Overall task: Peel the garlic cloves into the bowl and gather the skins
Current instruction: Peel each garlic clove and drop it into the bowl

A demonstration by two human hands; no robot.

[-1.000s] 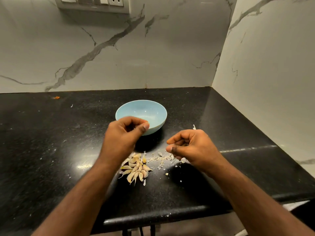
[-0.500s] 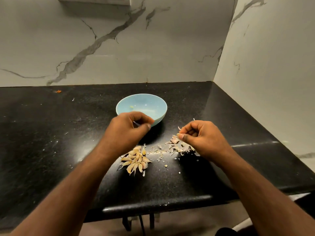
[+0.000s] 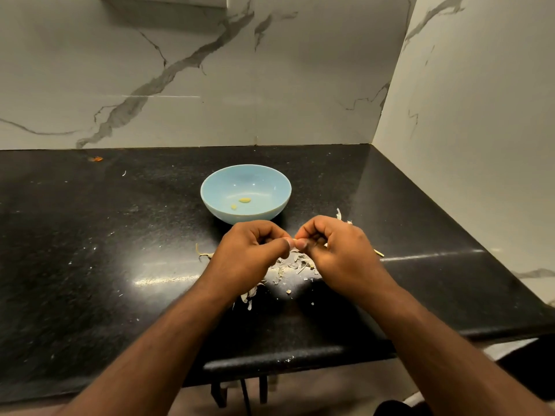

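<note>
A light blue bowl (image 3: 210, 197) stands on the black counter and holds two small peeled garlic pieces (image 3: 244, 200). Just in front of it my left hand (image 3: 249, 253) and my right hand (image 3: 336, 250) meet, fingers curled, thumbs tip to tip, pinching one small garlic clove (image 3: 294, 241) between them; little of it shows. Under and between the hands lie loose garlic skins (image 3: 292, 265). The pile of unpeeled cloves (image 3: 249, 294) is mostly hidden by my left wrist.
The black counter (image 3: 90, 250) ends in a rounded front edge near me. Marble walls stand at the back and on the right. Stray skin bits lie at the right of my hands (image 3: 338, 214) and to their left (image 3: 202, 254). A small orange scrap (image 3: 96, 159) sits far left.
Both hands have come together in front of the bowl, the right moving left and the left moving right, and now pinch a clove between them. The clove pile is now covered.
</note>
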